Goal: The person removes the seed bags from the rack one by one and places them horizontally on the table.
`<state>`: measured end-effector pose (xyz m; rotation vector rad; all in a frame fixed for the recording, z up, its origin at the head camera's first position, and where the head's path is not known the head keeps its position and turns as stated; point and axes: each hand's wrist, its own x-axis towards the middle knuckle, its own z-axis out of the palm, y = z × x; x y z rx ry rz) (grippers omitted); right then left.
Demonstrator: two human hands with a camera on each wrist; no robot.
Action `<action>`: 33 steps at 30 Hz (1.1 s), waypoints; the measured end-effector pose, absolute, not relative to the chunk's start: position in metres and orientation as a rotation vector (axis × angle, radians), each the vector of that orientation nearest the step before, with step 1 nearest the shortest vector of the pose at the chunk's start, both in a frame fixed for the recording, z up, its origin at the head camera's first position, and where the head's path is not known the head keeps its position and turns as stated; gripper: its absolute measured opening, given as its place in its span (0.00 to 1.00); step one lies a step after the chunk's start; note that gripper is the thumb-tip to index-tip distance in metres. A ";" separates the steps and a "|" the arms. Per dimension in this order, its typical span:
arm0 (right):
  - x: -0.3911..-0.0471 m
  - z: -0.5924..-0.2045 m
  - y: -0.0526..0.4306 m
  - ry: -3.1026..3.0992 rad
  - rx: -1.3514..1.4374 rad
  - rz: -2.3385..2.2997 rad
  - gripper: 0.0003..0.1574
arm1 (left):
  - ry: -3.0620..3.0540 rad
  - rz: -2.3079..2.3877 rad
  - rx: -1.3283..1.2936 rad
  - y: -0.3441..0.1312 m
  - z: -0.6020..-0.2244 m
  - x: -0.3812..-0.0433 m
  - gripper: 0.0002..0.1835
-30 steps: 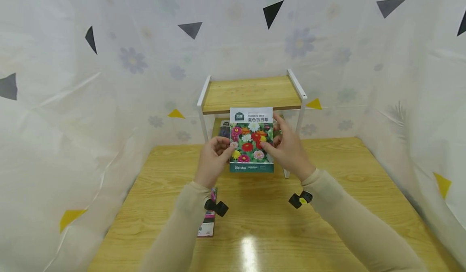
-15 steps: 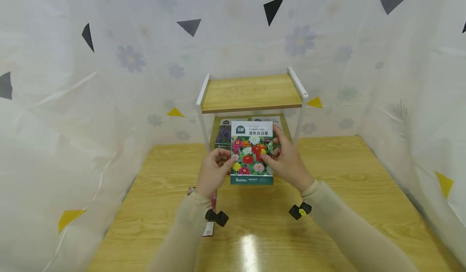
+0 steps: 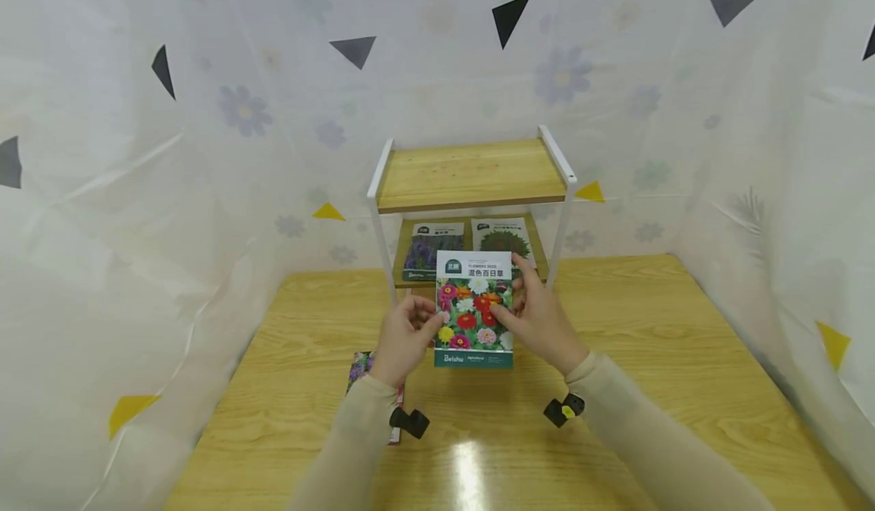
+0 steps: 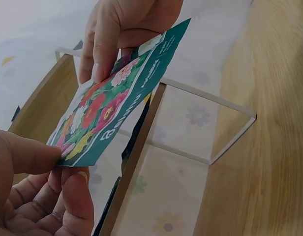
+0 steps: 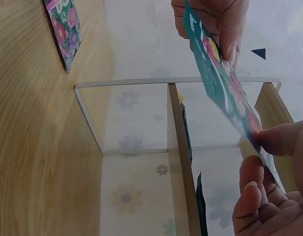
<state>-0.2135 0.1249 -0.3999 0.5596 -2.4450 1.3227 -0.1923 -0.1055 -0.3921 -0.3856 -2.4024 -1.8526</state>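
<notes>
A flower seed packet, with a white top, colourful zinnias and a green bottom band, is held up in front of the small shelf rack. My left hand pinches its left edge between thumb and fingers. On the opposite edge my right hand grips it, thumb on the front and fingers behind. The left wrist view shows the packet tilted and clear of the shelf. Behind it, two more seed packets lie on the lower shelf: one with purple flowers, one with a green plant, partly covered.
The rack's upper wooden board sits between white metal side frames. On the wooden table, another flower packet lies at the left, partly hidden by my left forearm. A patterned white curtain surrounds the table.
Both hands have moved down in the head view with the zinnia packet between them. The two packets on the lower shelf have come into sight above it.
</notes>
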 end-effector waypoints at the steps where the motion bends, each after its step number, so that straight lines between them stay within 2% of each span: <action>1: -0.212 -0.402 0.126 -2.449 0.554 1.334 0.53 | -2.411 -1.842 -0.382 -0.106 -0.398 -0.194 0.11; 6: -0.208 -0.414 0.130 -2.467 0.563 1.373 0.51 | -2.465 -1.755 -0.396 -0.108 -0.422 -0.200 0.09; 18: -0.204 -0.447 0.130 -2.511 0.543 1.400 0.49 | -2.615 -1.508 -0.383 -0.112 -0.443 -0.195 0.07; 33: -0.201 -0.468 0.125 -2.555 0.565 1.457 0.48 | -2.691 -1.426 -0.310 -0.116 -0.460 -0.184 0.09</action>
